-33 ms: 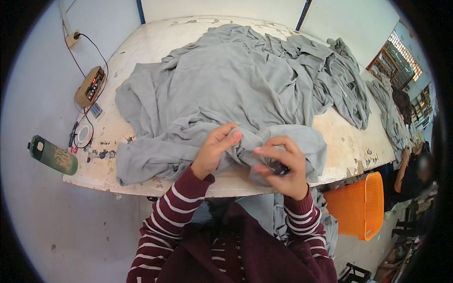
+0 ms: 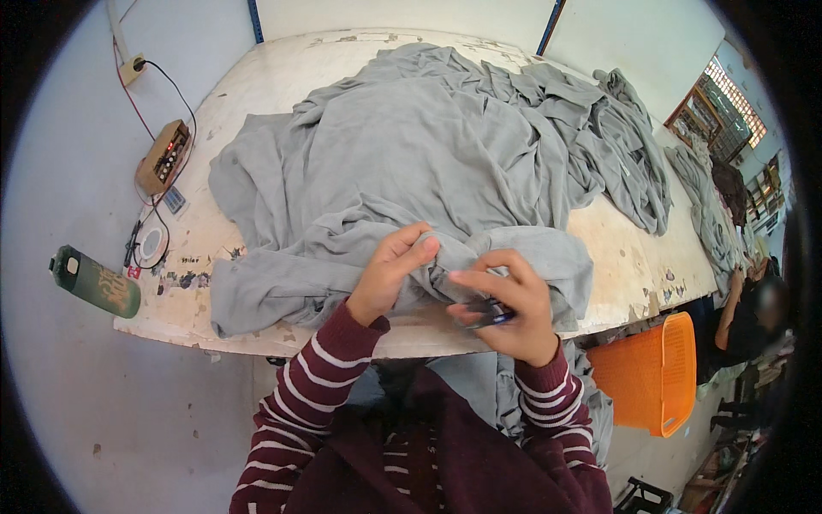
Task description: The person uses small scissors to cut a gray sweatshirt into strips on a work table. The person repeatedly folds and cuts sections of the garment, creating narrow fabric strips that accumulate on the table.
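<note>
A large heap of grey cloth garments (image 2: 411, 154) covers the table in front of me. My left hand (image 2: 396, 267) pinches a fold of the grey cloth between thumb and fingers near the table's front edge. Just to its right, my right hand (image 2: 514, 304) holds a small dark tool that looks like thread snips (image 2: 490, 315), tucked in the palm below the index finger. Its index finger points at the pinched fold. The tips of the snips are partly blurred, and I cannot tell whether they touch the cloth.
The worn white table (image 2: 612, 257) shows along its front edge. At left stand a green bottle (image 2: 96, 281) and a brown box with small lights (image 2: 164, 158), with cables by the wall. An orange basket (image 2: 646, 377) sits at the right, a co-worker (image 2: 749, 313) beyond it.
My right hand's fingers and the snips have shifted slightly left, toward the pinched fold. The left hand and the cloth heap stay as they were.
</note>
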`<state>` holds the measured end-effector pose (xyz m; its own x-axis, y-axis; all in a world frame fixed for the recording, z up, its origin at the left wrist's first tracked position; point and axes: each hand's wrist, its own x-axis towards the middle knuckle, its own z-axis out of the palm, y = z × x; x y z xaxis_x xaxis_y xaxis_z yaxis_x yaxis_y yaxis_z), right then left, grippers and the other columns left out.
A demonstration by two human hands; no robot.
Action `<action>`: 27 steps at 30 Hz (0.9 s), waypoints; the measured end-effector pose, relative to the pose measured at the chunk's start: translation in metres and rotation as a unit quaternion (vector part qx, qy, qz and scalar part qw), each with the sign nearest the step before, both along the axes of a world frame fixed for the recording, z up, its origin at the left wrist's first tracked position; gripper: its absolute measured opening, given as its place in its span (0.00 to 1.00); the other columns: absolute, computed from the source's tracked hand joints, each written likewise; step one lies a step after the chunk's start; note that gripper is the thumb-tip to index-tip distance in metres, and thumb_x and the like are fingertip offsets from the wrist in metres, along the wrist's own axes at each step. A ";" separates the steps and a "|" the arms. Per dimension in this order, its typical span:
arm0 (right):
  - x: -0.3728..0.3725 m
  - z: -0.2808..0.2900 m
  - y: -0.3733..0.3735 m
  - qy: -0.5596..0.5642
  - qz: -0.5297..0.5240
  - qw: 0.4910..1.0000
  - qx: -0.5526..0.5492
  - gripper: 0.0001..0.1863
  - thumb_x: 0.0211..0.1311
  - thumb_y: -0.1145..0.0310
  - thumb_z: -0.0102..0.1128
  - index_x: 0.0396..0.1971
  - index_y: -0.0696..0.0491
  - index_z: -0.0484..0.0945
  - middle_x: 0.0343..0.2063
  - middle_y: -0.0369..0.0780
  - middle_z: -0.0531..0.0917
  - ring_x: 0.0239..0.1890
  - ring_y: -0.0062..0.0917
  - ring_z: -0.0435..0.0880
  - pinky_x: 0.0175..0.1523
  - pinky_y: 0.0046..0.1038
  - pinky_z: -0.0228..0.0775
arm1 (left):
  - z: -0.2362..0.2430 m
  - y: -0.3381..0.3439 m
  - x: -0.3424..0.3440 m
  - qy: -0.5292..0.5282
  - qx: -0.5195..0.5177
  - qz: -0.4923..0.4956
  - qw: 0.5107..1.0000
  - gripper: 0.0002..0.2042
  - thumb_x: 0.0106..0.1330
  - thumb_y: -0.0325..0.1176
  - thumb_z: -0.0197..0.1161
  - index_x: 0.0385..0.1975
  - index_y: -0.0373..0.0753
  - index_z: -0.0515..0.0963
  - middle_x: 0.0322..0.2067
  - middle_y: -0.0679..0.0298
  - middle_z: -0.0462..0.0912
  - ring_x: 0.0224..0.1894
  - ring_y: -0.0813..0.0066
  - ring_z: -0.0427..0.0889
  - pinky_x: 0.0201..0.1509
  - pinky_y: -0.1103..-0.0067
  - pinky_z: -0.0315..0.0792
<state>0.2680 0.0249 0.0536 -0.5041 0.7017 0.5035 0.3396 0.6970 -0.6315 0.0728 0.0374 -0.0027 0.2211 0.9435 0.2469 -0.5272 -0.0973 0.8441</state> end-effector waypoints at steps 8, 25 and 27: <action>-0.003 -0.012 0.027 0.161 -0.043 0.985 -0.034 0.19 0.46 0.76 0.68 0.42 0.56 0.81 0.37 0.37 0.80 0.29 0.23 0.79 0.37 0.20 0.69 | 0.002 0.004 -0.001 0.005 0.004 0.011 1.000 0.10 0.70 0.36 0.53 0.35 0.35 0.74 0.31 0.75 0.75 0.36 0.90 0.69 0.43 0.88 0.63; 0.011 -0.005 0.010 0.022 -0.050 0.998 -0.043 0.11 0.49 0.69 0.71 0.32 0.56 0.83 0.23 0.39 0.83 0.23 0.17 0.78 0.31 0.18 0.69 | 0.003 0.002 -0.001 -0.018 -0.019 -0.005 1.000 0.10 0.70 0.36 0.52 0.36 0.36 0.75 0.33 0.74 0.76 0.37 0.89 0.70 0.44 0.88 0.63; 0.011 -0.005 0.010 0.041 -0.064 0.996 -0.056 0.10 0.49 0.69 0.71 0.31 0.56 0.83 0.22 0.38 0.83 0.23 0.17 0.78 0.30 0.18 0.68 | 0.003 0.001 -0.001 -0.016 -0.021 -0.007 1.000 0.10 0.70 0.36 0.52 0.36 0.36 0.75 0.32 0.75 0.76 0.37 0.89 0.70 0.44 0.88 0.63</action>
<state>0.2789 0.0345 0.0484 -0.3672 0.8115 0.4546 0.3645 0.5752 -0.7323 0.0714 0.0387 -0.0001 0.2274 0.9500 0.2139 -0.5554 -0.0539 0.8298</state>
